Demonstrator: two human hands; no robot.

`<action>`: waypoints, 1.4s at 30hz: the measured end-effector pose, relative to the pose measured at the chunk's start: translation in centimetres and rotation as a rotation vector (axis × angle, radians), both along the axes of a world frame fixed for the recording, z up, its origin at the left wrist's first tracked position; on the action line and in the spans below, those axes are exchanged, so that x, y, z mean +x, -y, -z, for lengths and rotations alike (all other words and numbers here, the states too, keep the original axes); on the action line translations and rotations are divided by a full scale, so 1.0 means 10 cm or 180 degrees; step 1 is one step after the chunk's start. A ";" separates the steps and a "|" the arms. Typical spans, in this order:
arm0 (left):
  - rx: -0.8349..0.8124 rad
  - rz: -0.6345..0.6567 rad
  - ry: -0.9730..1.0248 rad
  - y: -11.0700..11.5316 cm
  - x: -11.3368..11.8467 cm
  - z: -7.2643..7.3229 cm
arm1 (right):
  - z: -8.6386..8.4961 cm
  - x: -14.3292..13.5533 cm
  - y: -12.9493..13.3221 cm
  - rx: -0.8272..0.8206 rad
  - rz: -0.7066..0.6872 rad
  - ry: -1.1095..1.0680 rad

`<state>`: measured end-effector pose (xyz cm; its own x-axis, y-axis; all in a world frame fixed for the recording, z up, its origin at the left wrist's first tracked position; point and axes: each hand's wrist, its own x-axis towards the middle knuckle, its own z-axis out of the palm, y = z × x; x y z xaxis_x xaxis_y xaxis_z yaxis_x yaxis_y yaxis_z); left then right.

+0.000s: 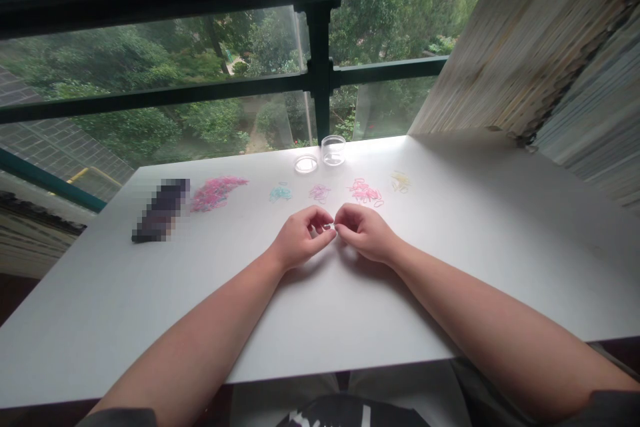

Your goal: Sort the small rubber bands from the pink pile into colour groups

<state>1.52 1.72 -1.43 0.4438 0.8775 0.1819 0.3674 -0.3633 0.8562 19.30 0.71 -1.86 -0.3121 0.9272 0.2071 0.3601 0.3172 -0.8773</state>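
My left hand (pixel 303 237) and my right hand (pixel 367 232) meet at their fingertips over the middle of the white table (pixel 280 320). Thumb and fingers are pinched together on both sides. Whatever lies between the tips is too small to make out. Just beyond the hands are little heaps of small rubber bands: a teal heap (pixel 281 193), a purple heap (pixel 319 193), a pink heap (pixel 365 192) and a yellow heap (pixel 401 181). A larger, mostly pink mixed heap (pixel 216 193) spreads farther left.
At the table's far edge stands a clear round container (pixel 333 151), with a clear round lid (pixel 306 164) lying beside it. A dark, pixelated object (pixel 163 210) rests at the left. Behind the table are a green window railing (pixel 320 67) and a striped curtain (pixel 480 47).
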 end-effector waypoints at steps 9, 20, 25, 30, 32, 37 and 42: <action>0.0055 -0.0167 -0.0066 0.00 0.01 0.02 | 0.02 0.01 0.01 -0.0062 -0.0011 -0.0050; 0.0016 -0.0094 -0.0091 -0.01 -0.01 0.03 | -0.01 0.01 0.01 -0.0065 0.0014 -0.0057; 0.0015 -0.0079 -0.0008 -0.01 -0.01 0.03 | -0.01 0.01 0.00 -0.0012 0.0105 -0.0024; -0.0008 -0.0196 0.0100 -0.03 -0.01 0.03 | -0.01 0.00 0.01 0.0024 0.0195 -0.0012; -0.0025 -0.0229 0.0113 -0.04 -0.01 0.04 | -0.01 0.00 0.01 0.0029 0.0202 -0.0005; -0.0051 -0.0282 0.0169 -0.04 0.00 0.03 | -0.01 0.00 0.01 0.0020 0.0153 -0.0013; -0.0076 -0.0338 0.0225 -0.04 0.00 0.03 | 0.00 0.00 0.01 0.0032 0.0152 -0.0050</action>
